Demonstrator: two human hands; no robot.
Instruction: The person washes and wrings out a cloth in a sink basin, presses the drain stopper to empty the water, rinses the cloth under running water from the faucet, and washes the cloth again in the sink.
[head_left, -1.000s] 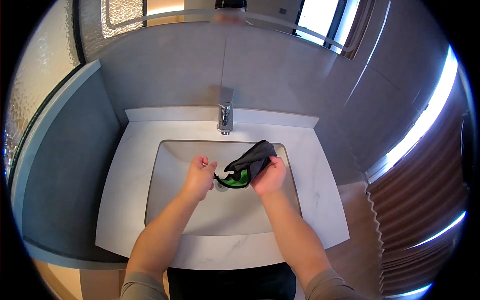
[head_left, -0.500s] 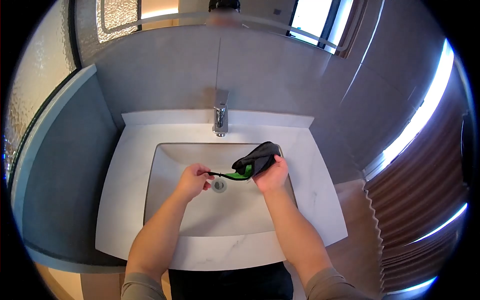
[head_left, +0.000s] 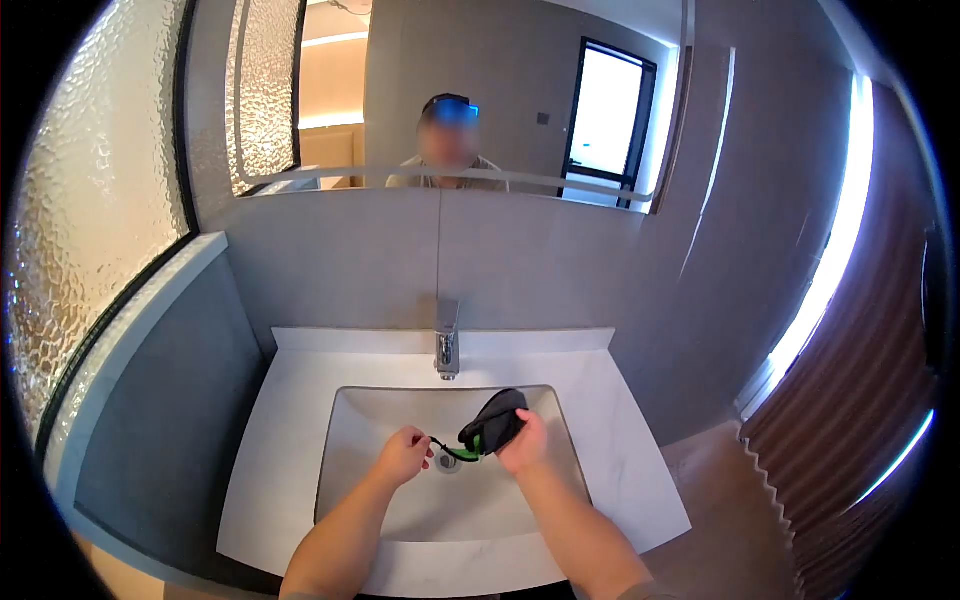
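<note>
Over the sink basin (head_left: 400,505), both of my hands hold a soft black cloth piece with a green part and a thin strap (head_left: 492,424); its exact kind is not clear. My right hand (head_left: 524,443) is closed on the bulky black end at its right side. My left hand (head_left: 405,455) pinches the tip of the narrow black strap, which sags between the hands. Beneath the strap lies the round drain (head_left: 447,464), partly covered by it. The chrome faucet (head_left: 447,345) stands behind the basin, apart from the cloth, and no water shows from it.
A white countertop (head_left: 640,500) surrounds the basin. Above it a mirror (head_left: 480,60) reflects a person and a door. A grey half wall with textured glass (head_left: 110,150) rises at left. A brown pleated curtain (head_left: 850,370) hangs at right.
The view has tilted up, so the sink and hands sit lower and more mirror shows. The black end of the cloth stands more upright; both hands keep their hold.
</note>
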